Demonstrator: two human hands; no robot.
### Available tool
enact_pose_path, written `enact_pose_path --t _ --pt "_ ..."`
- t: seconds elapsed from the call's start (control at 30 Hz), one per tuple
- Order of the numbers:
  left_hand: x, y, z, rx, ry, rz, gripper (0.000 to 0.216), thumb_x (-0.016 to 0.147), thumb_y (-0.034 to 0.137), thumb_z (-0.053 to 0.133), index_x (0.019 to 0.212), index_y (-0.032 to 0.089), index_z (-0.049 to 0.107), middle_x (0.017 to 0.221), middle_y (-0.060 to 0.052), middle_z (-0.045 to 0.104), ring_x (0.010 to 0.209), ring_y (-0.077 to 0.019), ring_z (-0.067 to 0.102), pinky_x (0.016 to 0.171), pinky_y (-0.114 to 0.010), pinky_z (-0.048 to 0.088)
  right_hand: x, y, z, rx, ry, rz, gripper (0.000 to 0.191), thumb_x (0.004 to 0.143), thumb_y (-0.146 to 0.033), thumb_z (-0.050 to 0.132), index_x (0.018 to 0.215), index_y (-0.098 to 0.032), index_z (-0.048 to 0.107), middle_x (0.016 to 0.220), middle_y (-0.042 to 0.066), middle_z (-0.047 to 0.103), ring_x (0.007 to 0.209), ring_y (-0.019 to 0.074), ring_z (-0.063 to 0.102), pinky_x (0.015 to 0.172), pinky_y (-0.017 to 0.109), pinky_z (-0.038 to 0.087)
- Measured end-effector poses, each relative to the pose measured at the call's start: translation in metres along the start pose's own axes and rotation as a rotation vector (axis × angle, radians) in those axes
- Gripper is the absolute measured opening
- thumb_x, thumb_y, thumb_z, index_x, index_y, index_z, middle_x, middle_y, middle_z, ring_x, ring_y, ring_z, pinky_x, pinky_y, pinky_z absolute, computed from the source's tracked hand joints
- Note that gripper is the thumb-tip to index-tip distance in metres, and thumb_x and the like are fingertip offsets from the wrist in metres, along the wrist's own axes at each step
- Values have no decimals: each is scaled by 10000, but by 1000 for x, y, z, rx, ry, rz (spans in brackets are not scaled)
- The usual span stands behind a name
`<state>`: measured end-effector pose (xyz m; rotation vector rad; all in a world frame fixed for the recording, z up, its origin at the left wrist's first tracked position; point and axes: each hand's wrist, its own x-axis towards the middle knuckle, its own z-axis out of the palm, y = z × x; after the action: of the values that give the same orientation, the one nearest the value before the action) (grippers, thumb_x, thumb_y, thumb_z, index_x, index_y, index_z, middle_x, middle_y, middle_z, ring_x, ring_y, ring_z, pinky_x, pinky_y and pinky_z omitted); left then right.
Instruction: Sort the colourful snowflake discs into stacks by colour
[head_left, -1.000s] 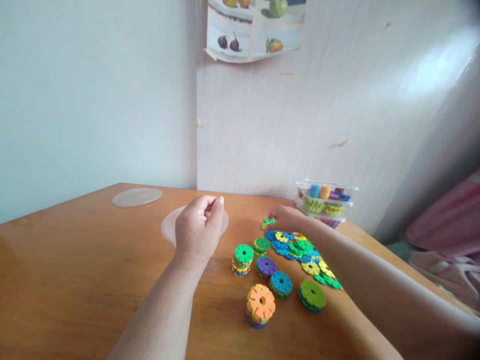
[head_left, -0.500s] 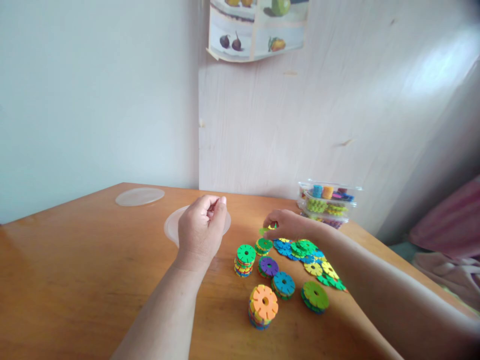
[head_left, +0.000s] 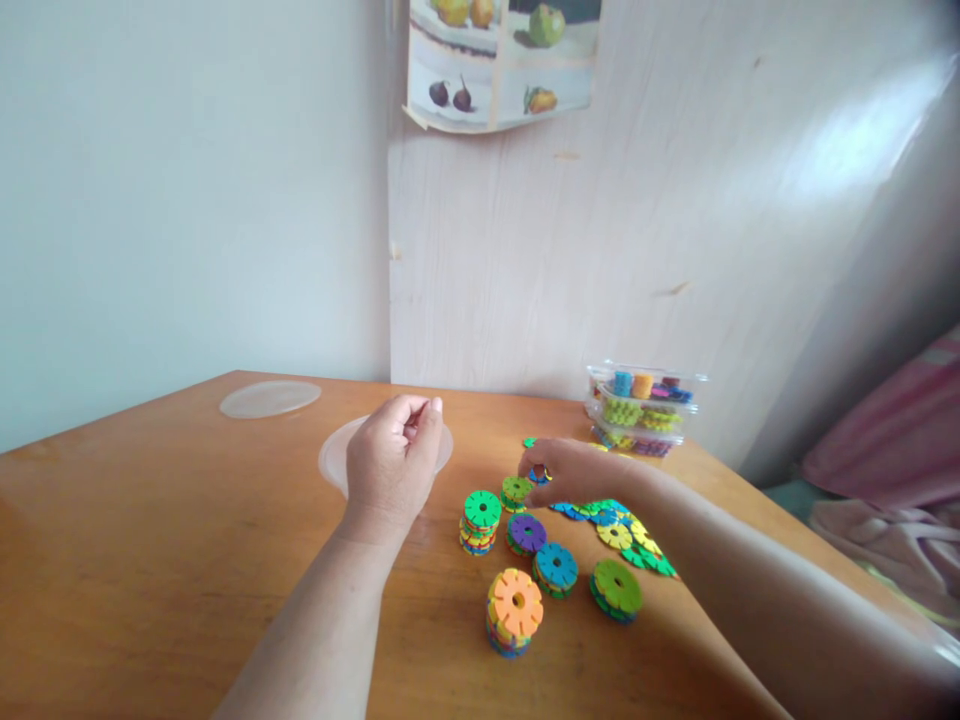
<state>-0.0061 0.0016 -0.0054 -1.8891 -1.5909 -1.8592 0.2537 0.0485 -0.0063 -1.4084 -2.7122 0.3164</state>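
My left hand is curled closed above a round translucent lid, and nothing shows between thumb and fingers. My right hand hovers palm down with thumb and fingers apart, just right of a short stack of notched plastic discs topped with light green. Other disc stacks stand nearby: one with a green top, a purple one, a blue one, an orange-topped one and an olive green one. Loose discs lie partly hidden behind my right forearm.
Clear plastic boxes holding more coloured pieces are piled at the table's back right. A second translucent lid lies toward the back left of the wooden table. Pink cloth sits beyond the right edge.
The light green disc that was in my right hand now lies on top of the small stack. That hand has let go and shifted right of the stack. My left hand stays closed.
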Motion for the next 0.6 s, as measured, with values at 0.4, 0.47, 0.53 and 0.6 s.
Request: enact_pose_path --t 0.4,0.47,0.53,0.6 --pt "0 0 0 -15 11 7 264 933 410 588 782 212 678 682 23 667 631 -136 589 649 -256 415 -11 28 -17 -177 81 198 342 774 -314 690 1092 -198 741 1046 75 740 888 222 668 730 284 459" --pt "0 0 0 -15 18 10 265 932 416 590 785 213 677 682 21 668 633 -140 594 646 -257 415 -14 34 -15 -215 41 207 364 762 -327 695 1100 -203 741 1085 84 737 910 234 669 725 291 457" --pt "0 -1 1 -13 19 11 267 933 420 589 787 214 676 679 21 665 631 -141 592 642 -257 415 -15 42 -14 -234 40 215 393 763 -323 686 1134 -206 733 1119 92 728 937 244 666 736 299 459" --pt "0 -1 1 -15 17 10 270 935 418 584 783 214 675 672 24 659 620 -138 582 641 -254 415 -16 51 -14 -243 74 234 405 775 -299 664 1163 -201 723 1155 102 714 978 254 659 766 307 462"
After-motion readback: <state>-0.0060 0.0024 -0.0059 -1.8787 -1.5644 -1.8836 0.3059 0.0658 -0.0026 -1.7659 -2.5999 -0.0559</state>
